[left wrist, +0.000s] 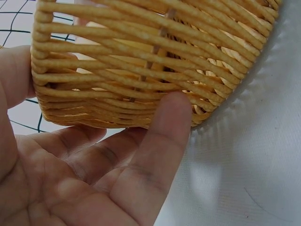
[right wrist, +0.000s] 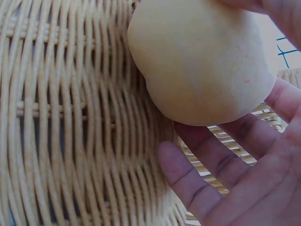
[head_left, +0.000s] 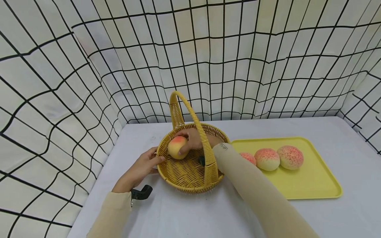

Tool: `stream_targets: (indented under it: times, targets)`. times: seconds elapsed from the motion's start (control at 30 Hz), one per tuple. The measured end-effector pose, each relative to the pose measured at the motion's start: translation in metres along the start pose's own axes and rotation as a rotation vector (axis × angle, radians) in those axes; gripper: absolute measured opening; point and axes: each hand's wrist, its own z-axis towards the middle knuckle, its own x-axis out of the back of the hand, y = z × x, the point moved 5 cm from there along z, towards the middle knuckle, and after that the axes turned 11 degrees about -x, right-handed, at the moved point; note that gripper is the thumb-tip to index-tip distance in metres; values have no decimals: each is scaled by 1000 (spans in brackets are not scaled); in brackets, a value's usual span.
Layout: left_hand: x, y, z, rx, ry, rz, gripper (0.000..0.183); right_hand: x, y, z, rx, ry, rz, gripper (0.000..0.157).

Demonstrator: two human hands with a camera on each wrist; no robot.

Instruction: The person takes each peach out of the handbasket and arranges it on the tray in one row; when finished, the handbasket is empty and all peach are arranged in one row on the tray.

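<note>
A yellow woven basket (head_left: pixel 183 177) with a tall arched handle stands on the white-covered table. Inside it, near the left wall, my right hand (head_left: pixel 194 138) grips a peach (head_left: pixel 175 150), pale yellow with a red-orange blush. The right wrist view shows thumb and fingers around the peach (right wrist: pixel 202 61), close beside the woven wall. My left hand (head_left: pixel 146 165) holds the basket's left side, thumb at the rim. In the left wrist view its fingers (left wrist: pixel 164 136) lie against the outside of the weave and under its edge. The right forearm reaches beneath the handle.
Right of the basket lies a yellow tray (head_left: pixel 312 181) bearing three peaches, including a speckled peach (head_left: pixel 290 157) at the right; the leftmost is partly behind the right sleeve (head_left: pixel 253 181). White cloth with a black grid (head_left: pixel 208 62) encloses the table's back and sides.
</note>
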Motion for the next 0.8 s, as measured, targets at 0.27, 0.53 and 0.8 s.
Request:
stream_targets:
  times: [0.27,0.53,0.8]
  targets:
    - [-1,1,2,-2,3,18,61,21,-5,-22,22,-7,132,64]
    - [-1,1,1,-5,5,19,62,49,-10,-40,117,85,-91,70]
    - [-1,-1,0,-7,2,18,62,64,-2,-68,54,109,41,71]
